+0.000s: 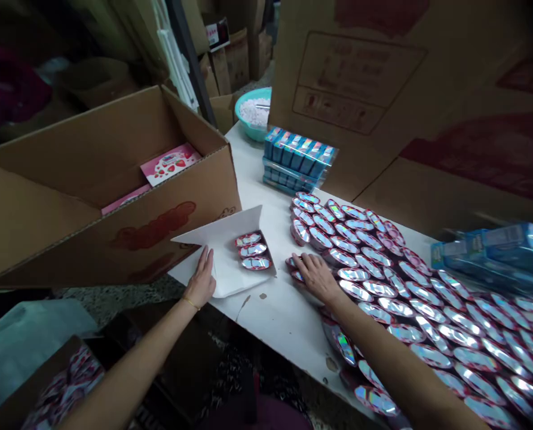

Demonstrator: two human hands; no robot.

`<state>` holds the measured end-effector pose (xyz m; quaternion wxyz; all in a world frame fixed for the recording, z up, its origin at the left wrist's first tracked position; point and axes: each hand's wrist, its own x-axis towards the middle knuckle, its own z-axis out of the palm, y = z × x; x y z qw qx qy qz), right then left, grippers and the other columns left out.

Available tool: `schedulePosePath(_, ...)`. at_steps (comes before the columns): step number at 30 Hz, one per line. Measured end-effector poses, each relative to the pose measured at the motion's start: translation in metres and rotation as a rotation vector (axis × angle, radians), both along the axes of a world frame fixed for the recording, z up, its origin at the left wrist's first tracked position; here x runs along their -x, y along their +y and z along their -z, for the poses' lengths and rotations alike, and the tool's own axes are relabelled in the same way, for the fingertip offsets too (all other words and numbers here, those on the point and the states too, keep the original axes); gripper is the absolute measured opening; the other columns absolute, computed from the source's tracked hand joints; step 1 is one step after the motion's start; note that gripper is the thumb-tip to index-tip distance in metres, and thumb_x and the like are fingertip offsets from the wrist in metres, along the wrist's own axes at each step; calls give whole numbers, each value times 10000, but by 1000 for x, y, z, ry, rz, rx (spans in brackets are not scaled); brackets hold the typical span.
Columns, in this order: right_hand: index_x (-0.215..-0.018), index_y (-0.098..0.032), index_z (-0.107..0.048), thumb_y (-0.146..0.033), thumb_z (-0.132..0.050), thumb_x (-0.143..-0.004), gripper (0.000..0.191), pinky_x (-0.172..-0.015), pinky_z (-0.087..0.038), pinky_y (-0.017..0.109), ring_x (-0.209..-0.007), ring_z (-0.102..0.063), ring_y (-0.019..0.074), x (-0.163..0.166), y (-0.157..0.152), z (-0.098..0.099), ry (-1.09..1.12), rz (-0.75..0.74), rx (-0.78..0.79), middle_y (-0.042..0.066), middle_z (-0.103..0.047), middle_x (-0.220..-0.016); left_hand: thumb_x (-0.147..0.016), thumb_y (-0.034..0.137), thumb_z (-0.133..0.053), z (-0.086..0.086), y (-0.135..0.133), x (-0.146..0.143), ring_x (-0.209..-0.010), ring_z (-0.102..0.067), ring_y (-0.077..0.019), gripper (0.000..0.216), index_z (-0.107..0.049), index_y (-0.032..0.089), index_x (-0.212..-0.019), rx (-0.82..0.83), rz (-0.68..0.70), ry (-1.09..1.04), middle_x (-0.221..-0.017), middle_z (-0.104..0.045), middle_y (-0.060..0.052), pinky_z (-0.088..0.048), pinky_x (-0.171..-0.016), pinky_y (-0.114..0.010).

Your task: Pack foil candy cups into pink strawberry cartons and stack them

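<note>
Nearest the camera, two bare forearms ran up from the bottom edge toward the white table (275,310). The right hand (315,276), just right of centre, lay palm-down with fingers spread and loosely curled over a few foil-topped cups (296,270) at the near end of the rows; whether it actually gripped one could not be told. The left hand (202,279), left of centre, rested flat and open on the near edge of a small white tray (224,263), steadying it. Three cups (253,251) already sat in a row against the tray's right side.

Rightward, the shingled rows of cups (383,275) spread to the lower right corner. Behind them, at centre top, stood a blue wrapped stack (299,160) and a teal bowl (254,113). A big open carton (114,197) filled the upper left.

The cups leaned on one another, so a careless pull would probably topple neighbours. The light tray overhung the table edge and might tip if the left hand let go.
</note>
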<state>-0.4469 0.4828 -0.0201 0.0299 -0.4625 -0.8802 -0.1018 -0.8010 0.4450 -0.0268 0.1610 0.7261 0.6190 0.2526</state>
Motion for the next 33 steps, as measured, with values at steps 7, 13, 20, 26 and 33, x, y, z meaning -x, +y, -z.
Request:
schedulePosePath(7,-1357,-88,-306,-517,-488,-793,732,-852,-413,406,-1038,-446,294,14,-11,-32,300,126,-126,195,-462,-1153,-803,275,-474,19,-4,4,-1359,-151,-245,745,-71,139,-1415,-17,-234,-286,-1465,-183,-166,-190,-1099,-443)
schedulePosePath(13,-1366,-116,-285,-575,-503,-763,787,-881,-404,382,-1075,-418,281,152,-12,-77,396,-234,49,171,-431,-1203,-778,231,-470,28,-15,6,-1290,-339,-225,622,-286,178,-1370,119,-235,-427,-1375,-401,-110,-268,-1072,-418)
schedulePosePath(20,-1373,-187,-274,-513,-560,-763,748,-847,-377,402,-1068,-407,275,220,44,-51,142,-339,117,148,-421,-1261,-747,177,-446,34,-13,15,-1225,-433,-228,682,-230,113,-1391,228,-255,-436,-1332,-453,-132,-341,-1023,-381)
schedulePosePath(26,-1368,-211,-289,-526,-552,-769,727,-961,-275,441,-1185,-344,274,213,40,-28,131,-298,61,123,-386,-1342,-765,218,-460,33,-8,10,-1278,-353,-253,717,-158,157,-1412,114,-211,-387,-1383,-377,-138,-318,-1032,-411)
schedulePosePath(33,-1148,-143,-546,-343,-439,-869,359,-885,-322,414,-1094,-409,276,95,53,-33,319,429,-204,154,-514,-1196,-796,412,-515,-22,3,-9,-1219,-367,-320,547,-429,193,-1291,-131,-154,213,-1344,-423,-136,-300,-973,-485)
